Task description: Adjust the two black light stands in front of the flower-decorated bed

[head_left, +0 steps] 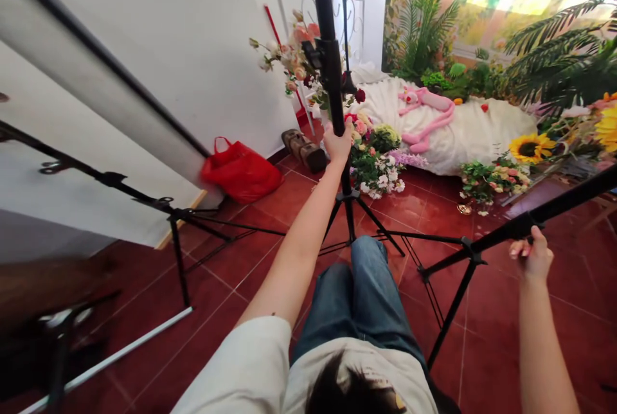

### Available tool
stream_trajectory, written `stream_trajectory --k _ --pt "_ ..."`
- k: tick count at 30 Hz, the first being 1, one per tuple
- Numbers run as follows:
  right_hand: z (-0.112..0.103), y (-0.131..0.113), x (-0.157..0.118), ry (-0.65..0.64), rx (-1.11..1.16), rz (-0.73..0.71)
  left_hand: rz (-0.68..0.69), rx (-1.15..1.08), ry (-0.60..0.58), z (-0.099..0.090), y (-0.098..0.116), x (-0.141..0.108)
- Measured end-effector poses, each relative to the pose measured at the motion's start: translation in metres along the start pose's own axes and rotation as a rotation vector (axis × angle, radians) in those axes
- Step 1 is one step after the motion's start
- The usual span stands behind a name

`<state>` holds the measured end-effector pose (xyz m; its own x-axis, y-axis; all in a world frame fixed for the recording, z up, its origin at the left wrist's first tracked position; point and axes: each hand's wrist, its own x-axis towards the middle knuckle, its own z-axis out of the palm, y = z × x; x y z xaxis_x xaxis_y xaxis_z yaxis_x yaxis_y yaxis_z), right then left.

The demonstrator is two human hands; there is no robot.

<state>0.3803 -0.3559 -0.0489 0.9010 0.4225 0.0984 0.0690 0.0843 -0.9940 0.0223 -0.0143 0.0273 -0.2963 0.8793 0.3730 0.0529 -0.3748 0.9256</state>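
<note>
My left hand (339, 141) is wrapped round the upright black pole of the middle light stand (329, 67), below its clamp knob (313, 54). To the right, a second black light stand (573, 202) appears slanted across the view. My right hand (534, 258) is at the underside of its lower collar (526, 226), fingers curled and one fingertip against the collar. Any knob between those fingers is hidden. The spread tripod legs (349, 215) of the middle stand rest on the red tiled floor (270, 260), just ahead of my knees.
Another stand (176, 215) is at left, by a red bag (243, 173) and a white pole (116, 356) on the floor. Ahead are flower bunches (383, 173), a white-draped bed (477, 137) with a pink plush toy (429, 105), palm fronds (424, 22) and sunflowers (530, 146).
</note>
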Motion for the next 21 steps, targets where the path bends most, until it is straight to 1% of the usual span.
stream_trajectory --k 2,3,4,5,7,9,10,11,13,14,15,17,19,21 --pt "0.014 0.006 -0.010 0.175 0.089 -0.048 0.017 0.039 0.067 0.001 -0.004 0.001" --pt "0.022 0.010 -0.015 0.228 0.116 -0.068 0.022 0.054 0.096 0.002 -0.006 0.001" --pt "0.033 0.015 -0.020 0.240 0.126 -0.084 0.027 0.065 0.125 0.002 -0.008 0.001" --pt "0.044 0.019 -0.025 0.210 0.116 -0.095 0.030 0.074 0.150 0.003 -0.009 0.001" --pt "0.072 0.024 -0.033 0.077 0.075 -0.108 0.025 0.091 0.184 0.003 -0.010 0.001" --pt "0.107 0.026 -0.040 -0.075 0.029 -0.115 0.010 0.105 0.183 0.003 -0.010 0.001" --pt "0.126 0.024 -0.043 -0.173 0.001 -0.108 0.005 0.110 0.176 0.002 -0.011 0.001" --pt "0.147 0.022 -0.046 -0.290 -0.032 -0.096 0.002 0.113 0.168 0.002 -0.011 0.001" --pt "0.190 0.015 -0.051 -0.579 -0.118 -0.077 0.005 0.113 0.156 0.001 -0.012 0.002" --pt "0.213 0.010 -0.053 -0.714 -0.162 -0.092 0.008 0.114 0.150 0.001 -0.013 0.002" --pt "0.235 0.005 -0.056 -0.824 -0.205 -0.139 0.010 0.115 0.145 0.000 -0.014 0.003" --pt "0.279 -0.008 -0.060 -0.960 -0.295 -0.312 0.019 0.122 0.133 0.000 -0.015 0.003" --pt "0.319 -0.024 -0.062 -1.049 -0.402 -0.550 0.034 0.134 0.124 -0.001 -0.015 0.002" --pt "0.354 -0.042 -0.063 -1.102 -0.539 -0.774 0.047 0.151 0.122 -0.002 -0.014 0.002"
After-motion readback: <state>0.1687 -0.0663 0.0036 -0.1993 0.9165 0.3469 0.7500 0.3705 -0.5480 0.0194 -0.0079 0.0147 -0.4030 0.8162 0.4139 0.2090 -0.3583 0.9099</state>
